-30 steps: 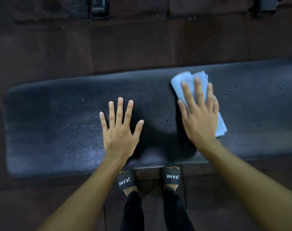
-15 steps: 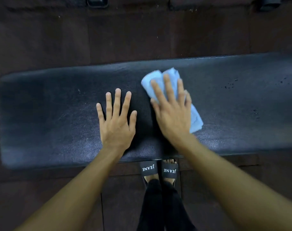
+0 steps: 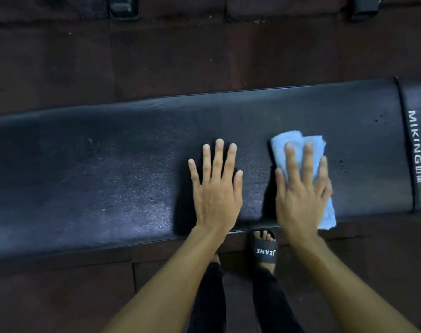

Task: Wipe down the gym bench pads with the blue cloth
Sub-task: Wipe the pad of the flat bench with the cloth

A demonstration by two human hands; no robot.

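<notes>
A long black bench pad (image 3: 108, 169) runs across the view, scuffed and shiny on its left half. My right hand (image 3: 300, 193) lies flat on a folded blue cloth (image 3: 286, 143) and presses it onto the pad's right part; the cloth's lower corner hangs over the pad's near edge. My left hand (image 3: 216, 188) rests flat on the pad's middle with fingers spread, holding nothing. A second black pad (image 3: 420, 145) with white "MIKING" lettering adjoins at the far right.
Dark brown rubber floor tiles (image 3: 156, 56) surround the bench. Two black equipment feet (image 3: 123, 7) (image 3: 364, 7) stand on the floor at the top edge. My legs and a black slide sandal (image 3: 265, 251) are just below the pad's near edge.
My right hand slid the cloth left toward my left hand, then back right along the pad. The view shifted, so the second pad's lettering now shows at the right.
</notes>
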